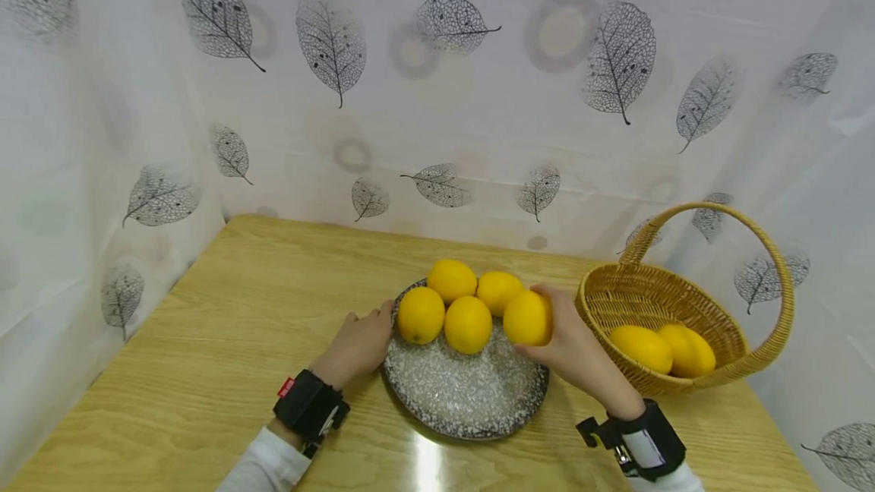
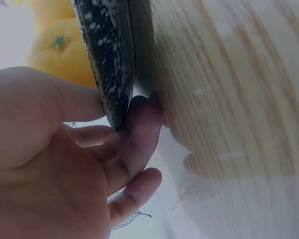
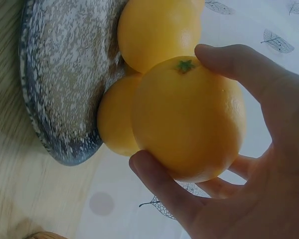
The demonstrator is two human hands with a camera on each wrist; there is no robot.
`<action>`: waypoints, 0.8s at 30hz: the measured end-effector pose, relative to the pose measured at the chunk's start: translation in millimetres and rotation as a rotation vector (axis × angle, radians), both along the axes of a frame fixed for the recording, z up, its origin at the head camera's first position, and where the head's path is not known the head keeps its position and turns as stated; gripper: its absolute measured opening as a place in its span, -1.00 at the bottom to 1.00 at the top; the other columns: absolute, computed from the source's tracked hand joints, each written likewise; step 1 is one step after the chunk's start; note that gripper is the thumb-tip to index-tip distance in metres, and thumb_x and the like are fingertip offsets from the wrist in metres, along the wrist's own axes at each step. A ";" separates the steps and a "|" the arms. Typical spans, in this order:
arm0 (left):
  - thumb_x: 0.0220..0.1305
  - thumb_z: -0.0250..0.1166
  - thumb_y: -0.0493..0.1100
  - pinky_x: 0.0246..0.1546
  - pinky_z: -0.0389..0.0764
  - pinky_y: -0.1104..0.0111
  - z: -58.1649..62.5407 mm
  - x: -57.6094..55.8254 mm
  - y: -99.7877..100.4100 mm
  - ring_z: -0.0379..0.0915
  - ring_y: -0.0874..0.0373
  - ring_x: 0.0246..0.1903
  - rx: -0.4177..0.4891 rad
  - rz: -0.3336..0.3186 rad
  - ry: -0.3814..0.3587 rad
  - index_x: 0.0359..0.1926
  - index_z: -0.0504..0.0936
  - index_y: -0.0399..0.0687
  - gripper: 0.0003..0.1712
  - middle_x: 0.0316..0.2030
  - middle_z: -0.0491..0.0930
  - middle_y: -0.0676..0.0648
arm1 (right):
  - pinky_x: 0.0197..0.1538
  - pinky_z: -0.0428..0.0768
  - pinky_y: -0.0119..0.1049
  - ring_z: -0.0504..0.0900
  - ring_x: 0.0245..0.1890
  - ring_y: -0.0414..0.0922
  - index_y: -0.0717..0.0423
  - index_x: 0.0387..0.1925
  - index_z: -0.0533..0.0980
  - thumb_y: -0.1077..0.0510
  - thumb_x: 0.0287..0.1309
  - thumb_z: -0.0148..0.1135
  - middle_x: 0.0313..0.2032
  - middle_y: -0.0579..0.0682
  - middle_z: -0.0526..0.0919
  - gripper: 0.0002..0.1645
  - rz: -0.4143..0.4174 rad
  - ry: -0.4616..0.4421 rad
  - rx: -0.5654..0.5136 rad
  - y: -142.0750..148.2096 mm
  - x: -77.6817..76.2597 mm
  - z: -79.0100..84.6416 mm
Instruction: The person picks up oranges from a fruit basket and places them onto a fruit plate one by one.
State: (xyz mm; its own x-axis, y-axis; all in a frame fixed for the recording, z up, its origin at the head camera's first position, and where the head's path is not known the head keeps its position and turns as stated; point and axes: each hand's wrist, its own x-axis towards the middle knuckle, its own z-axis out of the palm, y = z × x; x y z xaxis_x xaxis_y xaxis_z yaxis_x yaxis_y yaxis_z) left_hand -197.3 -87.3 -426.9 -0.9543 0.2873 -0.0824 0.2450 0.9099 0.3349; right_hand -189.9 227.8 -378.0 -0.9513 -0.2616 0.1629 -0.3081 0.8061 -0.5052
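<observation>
A speckled grey plate (image 1: pixel 472 401) with a dark rim bears several oranges (image 1: pixel 468 325) across its far half. My left hand (image 1: pixel 362 344) holds the plate's left rim, its thumb above and its fingers curled beneath, as the left wrist view shows. Over the right part of the plate, my right hand (image 1: pixel 570 340) grips another orange (image 3: pixel 189 119) between thumb and fingers. That orange has a green star-shaped stem end and overlaps a neighbouring orange (image 3: pixel 117 117) in the right wrist view.
A wicker basket (image 1: pixel 615 291) with a tall arched handle stands right of the plate, close to my right hand. Several oranges (image 1: pixel 642 348) lie in it. The wooden table (image 1: pixel 205 340) is backed by a white curtain (image 1: pixel 465 120) with a leaf print.
</observation>
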 end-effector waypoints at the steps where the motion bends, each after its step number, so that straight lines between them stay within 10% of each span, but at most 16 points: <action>1: 0.43 -0.08 -0.25 0.12 0.29 -0.11 -0.3 -0.2 0.0 0.44 -0.14 0.12 0.000 -0.002 0.001 0.33 0.20 -0.37 -0.49 0.14 0.48 -0.30 | -0.07 0.53 0.03 0.49 0.00 0.12 0.18 0.32 0.12 0.02 -0.19 0.52 0.17 0.26 0.30 0.09 0.004 -0.007 -0.005 -0.3 0.0 -1.3; 24: 0.44 -0.07 -0.22 0.13 0.29 -0.11 -0.9 -0.6 0.8 0.45 -0.13 0.12 -0.009 0.009 -0.006 0.35 0.19 -0.35 -0.47 0.15 0.48 -0.29 | -0.13 0.56 0.04 0.51 -0.03 0.17 0.09 0.32 0.19 0.01 -0.20 0.53 0.18 0.29 0.21 0.04 0.026 -0.084 0.031 -8.3 -0.3 -18.9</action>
